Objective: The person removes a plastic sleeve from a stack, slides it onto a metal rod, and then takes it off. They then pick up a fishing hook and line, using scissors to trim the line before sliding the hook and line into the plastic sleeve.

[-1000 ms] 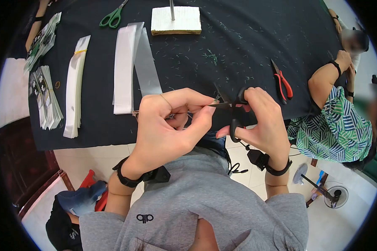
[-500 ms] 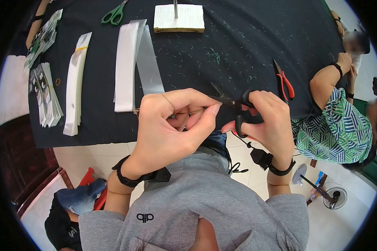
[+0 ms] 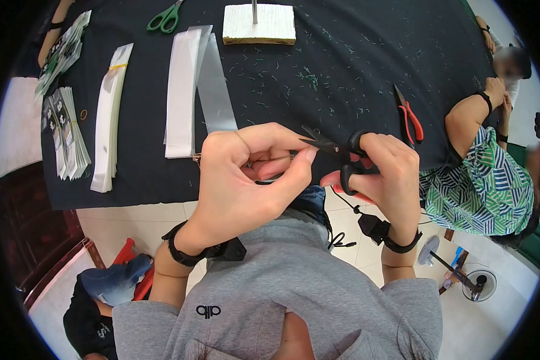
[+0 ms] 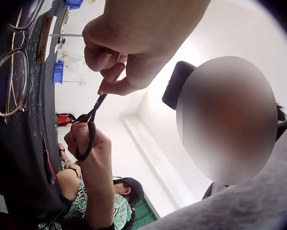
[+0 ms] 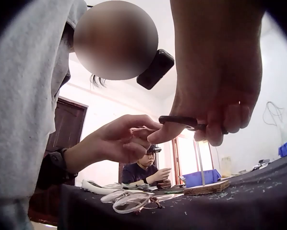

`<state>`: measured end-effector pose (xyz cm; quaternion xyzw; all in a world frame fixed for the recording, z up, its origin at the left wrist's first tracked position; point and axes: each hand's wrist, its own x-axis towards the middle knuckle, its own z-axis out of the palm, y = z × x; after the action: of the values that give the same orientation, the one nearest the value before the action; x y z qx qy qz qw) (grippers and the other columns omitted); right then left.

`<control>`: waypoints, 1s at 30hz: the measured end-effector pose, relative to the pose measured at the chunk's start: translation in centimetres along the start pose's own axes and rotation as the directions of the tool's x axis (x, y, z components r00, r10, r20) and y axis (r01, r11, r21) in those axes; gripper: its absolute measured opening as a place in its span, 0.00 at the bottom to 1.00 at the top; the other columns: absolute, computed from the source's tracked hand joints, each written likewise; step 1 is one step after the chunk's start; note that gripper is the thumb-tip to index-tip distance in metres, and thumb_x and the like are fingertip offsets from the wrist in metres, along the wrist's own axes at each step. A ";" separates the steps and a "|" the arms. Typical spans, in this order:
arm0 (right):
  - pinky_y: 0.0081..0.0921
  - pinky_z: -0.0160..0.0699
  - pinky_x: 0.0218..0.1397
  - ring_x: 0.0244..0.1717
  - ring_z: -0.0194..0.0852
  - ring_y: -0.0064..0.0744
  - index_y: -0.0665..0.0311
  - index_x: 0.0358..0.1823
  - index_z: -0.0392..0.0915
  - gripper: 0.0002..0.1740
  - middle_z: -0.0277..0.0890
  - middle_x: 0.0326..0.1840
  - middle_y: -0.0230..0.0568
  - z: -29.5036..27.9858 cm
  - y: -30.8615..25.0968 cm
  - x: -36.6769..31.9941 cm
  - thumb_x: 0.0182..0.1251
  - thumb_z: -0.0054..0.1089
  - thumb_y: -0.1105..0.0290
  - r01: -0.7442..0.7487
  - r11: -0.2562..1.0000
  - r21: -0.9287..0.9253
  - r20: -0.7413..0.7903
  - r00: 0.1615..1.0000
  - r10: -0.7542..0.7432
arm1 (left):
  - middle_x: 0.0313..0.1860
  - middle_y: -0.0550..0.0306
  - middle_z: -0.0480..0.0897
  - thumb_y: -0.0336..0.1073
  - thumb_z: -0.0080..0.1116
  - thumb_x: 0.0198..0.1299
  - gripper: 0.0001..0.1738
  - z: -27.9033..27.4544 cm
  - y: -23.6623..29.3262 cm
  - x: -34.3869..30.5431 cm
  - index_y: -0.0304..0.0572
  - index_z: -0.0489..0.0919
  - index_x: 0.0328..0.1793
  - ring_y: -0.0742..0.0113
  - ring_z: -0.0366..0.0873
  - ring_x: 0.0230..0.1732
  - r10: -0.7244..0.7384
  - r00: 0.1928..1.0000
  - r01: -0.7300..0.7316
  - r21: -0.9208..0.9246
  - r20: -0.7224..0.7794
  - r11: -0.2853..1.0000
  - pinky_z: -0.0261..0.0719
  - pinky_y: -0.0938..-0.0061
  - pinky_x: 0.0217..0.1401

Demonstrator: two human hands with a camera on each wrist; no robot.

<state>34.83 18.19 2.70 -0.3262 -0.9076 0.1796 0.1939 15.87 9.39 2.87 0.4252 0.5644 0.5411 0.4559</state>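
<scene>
My left hand (image 3: pixel 246 174) is held over the near edge of the black table (image 3: pixel 342 66). Its thumb and fingers pinch a small thin piece that the fingers mostly hide. My right hand (image 3: pixel 390 180) grips black scissors (image 3: pixel 336 149) through the loops. The blades point left and their tips sit right at the left fingertips. In the left wrist view the scissors (image 4: pixel 88 129) rise from the right hand (image 4: pixel 93 158) up to the left hand (image 4: pixel 129 52). The right wrist view shows the scissors (image 5: pixel 182 122) reaching from the right hand (image 5: pixel 220 86) to the left hand (image 5: pixel 119 139).
On the table lie red pliers (image 3: pixel 409 117), green scissors (image 3: pixel 165 17), a white block with a rod (image 3: pixel 259 24), stacks of clear sleeves (image 3: pixel 183 90), printed cards (image 3: pixel 69 132) and scattered green clippings. Spectacles (image 5: pixel 134 199) lie near me. Another person (image 3: pixel 480 174) sits at the right.
The right hand with the scissors has shifted a little to the right, and the blades look slightly more apart. The left hand keeps its pinch in nearly the same place.
</scene>
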 end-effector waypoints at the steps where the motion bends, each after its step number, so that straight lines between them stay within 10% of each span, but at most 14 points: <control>1: 0.26 0.63 0.24 0.21 0.68 0.30 0.65 0.24 0.73 0.18 0.67 0.18 0.33 0.0 0.0 0.0 0.28 0.71 0.75 0.000 1.000 -0.003 -0.010 1.000 0.000 | 0.21 0.69 0.77 0.21 0.62 0.55 0.05 0.0 0.0 0.0 0.30 0.84 0.38 0.92 0.61 0.21 0.000 1.000 0.000 0.000 0.000 1.000 0.58 0.94 0.23; 13: 0.33 0.68 0.36 0.33 0.70 0.44 0.66 0.37 0.68 0.31 0.68 0.32 0.41 -0.8 -0.4 0.3 0.31 0.78 0.65 -0.253 0.960 0.120 0.144 0.961 0.235 | 0.19 0.70 0.75 0.21 0.61 0.55 0.05 0.0 0.3 0.1 0.29 0.84 0.38 0.92 0.62 0.20 0.036 0.999 -0.036 0.017 0.011 0.999 0.57 0.93 0.22; 30: 0.30 0.65 0.30 0.26 0.67 0.38 0.64 0.31 0.70 0.31 0.70 0.26 0.36 -0.6 -0.7 0.5 0.27 0.79 0.59 -0.088 0.996 -0.032 0.112 0.990 0.091 | 0.17 0.73 0.70 0.20 0.61 0.51 0.08 0.2 0.4 -0.2 0.31 0.85 0.37 0.91 0.59 0.19 0.100 0.995 -0.100 0.124 0.004 0.987 0.51 0.91 0.20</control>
<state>34.42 18.15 3.68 -0.3587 -0.9038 0.1942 0.1295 16.06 9.26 3.25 0.4801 0.5754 0.5274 0.4002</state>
